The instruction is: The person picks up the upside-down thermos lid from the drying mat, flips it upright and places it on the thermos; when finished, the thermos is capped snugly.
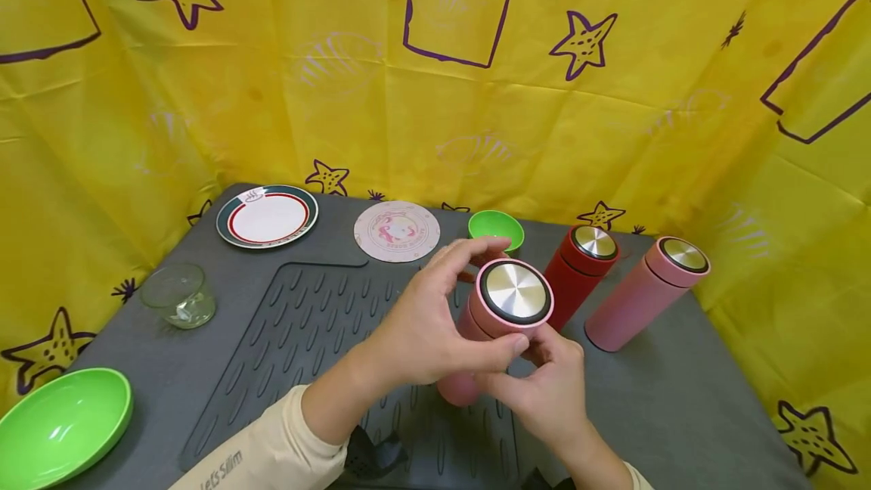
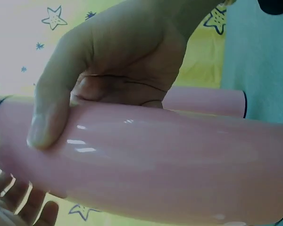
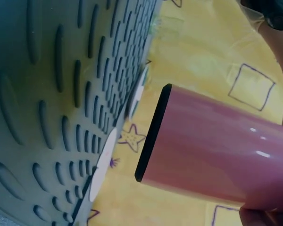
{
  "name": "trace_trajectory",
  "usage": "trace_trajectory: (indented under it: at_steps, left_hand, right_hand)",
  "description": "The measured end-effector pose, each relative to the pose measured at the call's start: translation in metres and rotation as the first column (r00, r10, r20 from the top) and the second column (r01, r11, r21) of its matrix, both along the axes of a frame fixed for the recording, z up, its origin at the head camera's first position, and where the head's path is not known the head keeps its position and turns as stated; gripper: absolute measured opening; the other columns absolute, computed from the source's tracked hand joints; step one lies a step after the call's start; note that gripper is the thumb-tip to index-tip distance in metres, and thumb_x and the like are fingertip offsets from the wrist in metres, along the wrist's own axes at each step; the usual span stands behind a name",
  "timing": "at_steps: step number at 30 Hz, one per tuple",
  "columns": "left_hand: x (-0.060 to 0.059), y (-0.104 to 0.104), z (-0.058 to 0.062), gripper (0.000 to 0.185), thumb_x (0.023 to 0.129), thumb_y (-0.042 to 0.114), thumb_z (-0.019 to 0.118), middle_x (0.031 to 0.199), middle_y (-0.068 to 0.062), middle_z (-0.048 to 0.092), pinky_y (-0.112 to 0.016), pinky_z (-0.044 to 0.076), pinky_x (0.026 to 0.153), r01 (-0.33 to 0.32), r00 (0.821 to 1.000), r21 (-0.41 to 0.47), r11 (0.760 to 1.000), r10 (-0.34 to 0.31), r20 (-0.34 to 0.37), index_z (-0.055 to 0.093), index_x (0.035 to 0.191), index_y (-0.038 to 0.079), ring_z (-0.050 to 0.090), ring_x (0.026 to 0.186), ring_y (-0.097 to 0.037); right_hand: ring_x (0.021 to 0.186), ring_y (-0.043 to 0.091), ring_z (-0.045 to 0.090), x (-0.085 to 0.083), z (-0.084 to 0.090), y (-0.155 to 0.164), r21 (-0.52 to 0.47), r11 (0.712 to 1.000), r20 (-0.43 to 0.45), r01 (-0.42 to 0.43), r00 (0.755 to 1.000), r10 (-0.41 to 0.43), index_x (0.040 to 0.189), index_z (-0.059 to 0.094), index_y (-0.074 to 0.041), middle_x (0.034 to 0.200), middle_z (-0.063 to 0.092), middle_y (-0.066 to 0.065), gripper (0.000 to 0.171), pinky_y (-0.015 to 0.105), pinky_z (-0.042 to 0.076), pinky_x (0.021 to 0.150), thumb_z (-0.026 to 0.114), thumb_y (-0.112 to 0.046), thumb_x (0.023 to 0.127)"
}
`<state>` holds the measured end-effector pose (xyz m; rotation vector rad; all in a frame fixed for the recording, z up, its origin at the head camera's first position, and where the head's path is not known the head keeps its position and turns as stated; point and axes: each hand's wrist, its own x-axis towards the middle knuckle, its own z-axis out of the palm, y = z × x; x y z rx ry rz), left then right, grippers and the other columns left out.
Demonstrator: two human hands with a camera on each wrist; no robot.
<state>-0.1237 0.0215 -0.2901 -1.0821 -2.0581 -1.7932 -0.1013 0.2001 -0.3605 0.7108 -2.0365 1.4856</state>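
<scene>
A pink thermos (image 1: 469, 324) with a brushed-metal disc on its lid is held in both hands above the grey ridged mat (image 1: 299, 339). My left hand (image 1: 429, 316) grips it near the top, fingers and thumb round the lid end. Lower down, my right hand (image 1: 544, 392) wraps its fingers and thumb round the body. The thermos tilts, lid toward me. In the right wrist view its black-edged base (image 3: 153, 134) hangs clear of the mat. Part of the body is hidden behind the hands in the head view.
To the right stand a red thermos (image 1: 574, 274) and a second pink thermos (image 1: 640, 301). A small green bowl (image 1: 497, 225), a round pink mat (image 1: 397, 231) and a plate (image 1: 268, 216) lie along the back. At left are a glass cup (image 1: 178, 296) and a large green bowl (image 1: 64, 426).
</scene>
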Motion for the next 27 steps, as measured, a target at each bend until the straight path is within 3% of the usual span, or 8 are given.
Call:
trace_trajectory:
  at_steps: [5, 8, 10, 14, 17, 20, 23, 27]
  left_hand:
    - [0.006, 0.007, -0.001, 0.073, 0.064, 0.025, 0.091, 0.116, 0.007, 0.055, -0.031, 0.049, 0.086, -0.157, 0.987, 0.030, 0.987, 0.158, -0.027, 0.051, 0.124, 0.014, 0.052, 0.108, -0.012]
    - [0.008, 0.007, -0.002, 0.066, 0.062, 0.023, 0.093, 0.111, 0.007, 0.061, -0.031, 0.052, 0.084, -0.201, 0.977, 0.066, 0.977, 0.204, -0.053, 0.059, 0.118, 0.012, 0.057, 0.104, -0.010]
    - [0.007, 0.006, -0.002, 0.063, 0.062, 0.020, 0.093, 0.110, 0.006, 0.065, -0.032, 0.052, 0.085, -0.165, 0.982, 0.089, 0.982, 0.172, -0.074, 0.063, 0.117, 0.010, 0.060, 0.103, -0.012]
    - [0.001, -0.002, 0.002, 0.063, 0.065, 0.013, 0.090, 0.113, 0.005, 0.067, -0.035, 0.051, 0.089, 0.030, 0.998, 0.079, 0.996, -0.025, -0.058, 0.065, 0.122, 0.010, 0.061, 0.105, -0.014]
    - [-0.005, -0.007, 0.003, 0.064, 0.066, 0.010, 0.088, 0.113, 0.005, 0.068, -0.037, 0.049, 0.093, 0.151, 0.988, 0.045, 0.988, -0.149, -0.047, 0.063, 0.125, 0.009, 0.061, 0.108, -0.015]
    - [-0.006, -0.008, 0.003, 0.067, 0.069, 0.009, 0.085, 0.118, 0.004, 0.066, -0.038, 0.047, 0.096, 0.186, 0.982, 0.028, 0.982, -0.184, -0.038, 0.060, 0.130, 0.009, 0.059, 0.111, -0.016]
    - [-0.002, -0.004, 0.001, 0.079, 0.068, 0.015, 0.088, 0.125, 0.006, 0.059, -0.037, 0.045, 0.098, 0.121, 0.993, 0.016, 0.992, -0.121, 0.007, 0.049, 0.137, 0.014, 0.053, 0.117, -0.014]
    - [0.003, 0.004, -0.003, 0.080, 0.063, 0.023, 0.093, 0.120, 0.008, 0.055, -0.034, 0.047, 0.093, -0.061, 0.998, 0.019, 0.998, 0.061, 0.022, 0.048, 0.129, 0.016, 0.051, 0.114, -0.012]
  right_hand:
    - [0.080, 0.015, 0.067, 0.001, 0.001, -0.004, 0.045, 0.996, -0.065, 0.076, 0.995, -0.073, 0.104, 0.071, -0.011, 0.096, 0.072, 0.002, 0.046, 0.023, 0.055, 0.068, 0.086, -0.001, 0.062]
    - [0.077, 0.014, 0.067, 0.003, 0.000, -0.005, 0.037, 0.997, -0.056, 0.075, 0.996, -0.073, 0.103, 0.071, -0.011, 0.095, 0.072, 0.003, 0.045, 0.023, 0.055, 0.069, 0.086, -0.001, 0.061]
    - [0.075, 0.015, 0.068, 0.005, 0.000, -0.005, 0.014, 0.999, -0.049, 0.053, 0.997, -0.052, 0.102, 0.070, -0.010, 0.094, 0.072, 0.005, 0.046, 0.024, 0.056, 0.068, 0.085, 0.002, 0.061]
    - [0.077, 0.016, 0.069, 0.008, 0.002, -0.004, 0.006, 1.000, -0.048, -0.008, 0.999, 0.009, 0.106, 0.070, -0.006, 0.097, 0.072, 0.007, 0.050, 0.024, 0.056, 0.069, 0.084, 0.004, 0.060]
    - [0.079, 0.016, 0.069, 0.009, 0.003, -0.002, 0.035, 0.999, -0.045, -0.026, 0.999, 0.028, 0.108, 0.069, -0.005, 0.098, 0.072, 0.006, 0.052, 0.024, 0.056, 0.069, 0.085, 0.003, 0.059]
    - [0.079, 0.016, 0.069, 0.008, 0.003, 0.000, 0.043, 0.999, -0.043, -0.022, 0.999, 0.024, 0.108, 0.069, -0.004, 0.098, 0.072, 0.006, 0.052, 0.024, 0.056, 0.068, 0.085, 0.002, 0.059]
    - [0.074, 0.014, 0.069, 0.005, 0.004, 0.001, 0.036, 0.999, -0.035, -0.002, 0.999, 0.003, 0.106, 0.069, -0.005, 0.092, 0.072, 0.005, 0.049, 0.024, 0.056, 0.065, 0.086, 0.002, 0.060]
    - [0.074, 0.014, 0.068, 0.001, 0.003, 0.001, 0.046, 0.998, -0.040, 0.037, 0.999, -0.036, 0.107, 0.069, -0.009, 0.092, 0.072, 0.003, 0.049, 0.023, 0.055, 0.063, 0.085, 0.001, 0.062]
